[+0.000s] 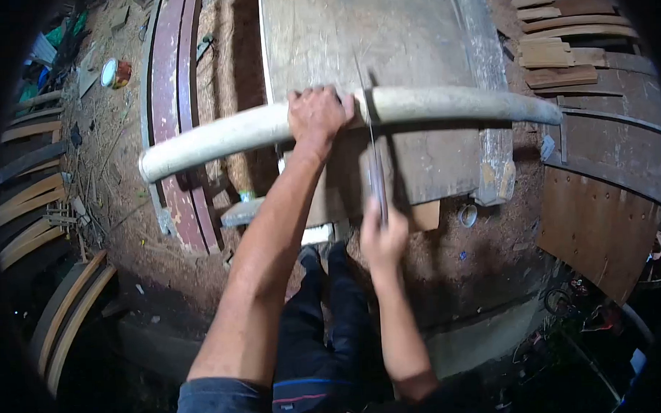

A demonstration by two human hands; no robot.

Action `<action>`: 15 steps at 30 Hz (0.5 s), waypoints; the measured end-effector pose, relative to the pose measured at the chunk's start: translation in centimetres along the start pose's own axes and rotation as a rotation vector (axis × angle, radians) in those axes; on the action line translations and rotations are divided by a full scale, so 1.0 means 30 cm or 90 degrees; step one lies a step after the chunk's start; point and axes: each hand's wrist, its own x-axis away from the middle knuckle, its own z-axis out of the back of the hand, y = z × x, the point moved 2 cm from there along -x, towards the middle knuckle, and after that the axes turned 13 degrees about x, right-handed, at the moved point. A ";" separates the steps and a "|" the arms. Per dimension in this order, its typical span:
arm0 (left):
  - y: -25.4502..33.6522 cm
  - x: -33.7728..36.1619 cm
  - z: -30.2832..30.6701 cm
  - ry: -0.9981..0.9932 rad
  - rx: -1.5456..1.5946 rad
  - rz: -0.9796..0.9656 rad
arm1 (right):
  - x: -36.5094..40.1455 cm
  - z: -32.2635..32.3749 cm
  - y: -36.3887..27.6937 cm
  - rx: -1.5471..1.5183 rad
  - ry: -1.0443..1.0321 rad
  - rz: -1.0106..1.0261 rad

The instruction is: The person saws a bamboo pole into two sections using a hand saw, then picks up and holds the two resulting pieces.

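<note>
A long off-white pipe (pixel 443 104) lies crosswise over a worn wooden work board (pixel 353 31), its line bowed in this wide view. My left hand (pixel 317 114) is wrapped over the top of the pipe near its middle, pressing it to the board. Just right of those fingers, a thin handsaw (pixel 375 165) crosses the pipe, blade edge-on to me and pointing away. My right hand (pixel 384 234), smeared by motion, is closed round the saw's near end, close to the board's front edge.
Painted maroon beams (pixel 167 74) run along the left side. Curved wooden pieces (pixel 28 195) are stacked far left, and more planks (pixel 558 53) at the right. A plywood sheet (pixel 593 230) leans at lower right. A white bucket (pixel 115 73) lies on the dirt floor.
</note>
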 end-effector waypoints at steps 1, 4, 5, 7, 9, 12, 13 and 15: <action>-0.001 -0.004 -0.008 0.029 0.006 -0.014 | 0.014 0.003 0.004 -0.016 0.019 -0.005; -0.007 0.017 -0.012 -0.008 0.001 0.006 | -0.066 0.017 -0.024 -0.009 -0.014 -0.045; -0.007 0.009 -0.007 -0.012 -0.002 0.008 | -0.182 -0.016 -0.040 -0.038 -0.023 -0.045; -0.002 0.004 0.004 -0.028 -0.011 0.006 | -0.178 -0.029 -0.054 -0.044 -0.014 -0.065; 0.002 0.014 0.007 -0.026 -0.008 0.017 | 0.038 0.052 -0.031 -0.023 -0.011 -0.019; 0.004 -0.015 0.004 0.000 -0.014 0.008 | 0.268 0.152 0.011 -0.072 -0.055 -0.188; 0.000 0.003 -0.004 0.002 -0.017 0.009 | 0.232 0.193 -0.039 -0.166 -0.037 -0.238; 0.000 0.002 -0.001 0.036 0.001 0.001 | 0.203 0.202 -0.005 -0.276 0.046 -0.129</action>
